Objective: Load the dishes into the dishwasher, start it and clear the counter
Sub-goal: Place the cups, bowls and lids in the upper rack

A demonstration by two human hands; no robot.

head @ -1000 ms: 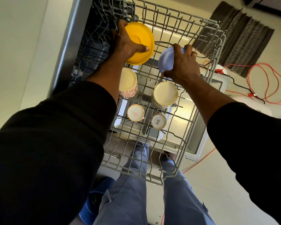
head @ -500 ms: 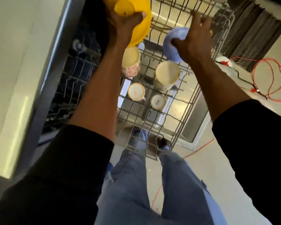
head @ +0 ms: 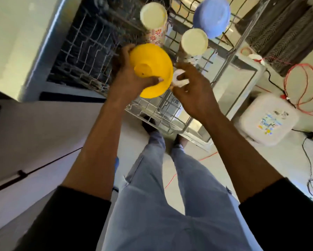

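A yellow bowl (head: pixel 151 69) is held upside down in the left hand (head: pixel 127 75), with the thumb pressed across its outer wall near the foot ring and the fingers curled behind the rim. It is held above the near part of the pulled-out upper dishwasher rack (head: pixel 152 110), not set on the wires. Just to its right, a small white cup (head: pixel 179 79), blurred and largely covered, is pinched between the curled fingers and thumb of the right hand (head: pixel 193 89); cup and bowl rim are seen almost touching. Farther back in the rack, two cups are stood upside down: a flower-patterned cup (head: pixel 153 16) and a cream-based cup (head: pixel 194 41). A pale blue bowl (head: pixel 211 16) is placed inverted behind the latter, at the rack's far right. The dark lower rack (head: pixel 83 57) is seen inside the machine to the left. On the floor to the right, a white plastic jug (head: pixel 268 118) is set near a looped red cable (head: pixel 305 87), and a striped rug (head: pixel 278 33) is laid beyond them. Grey jeans (head: pixel 170 196) are seen below the arms.
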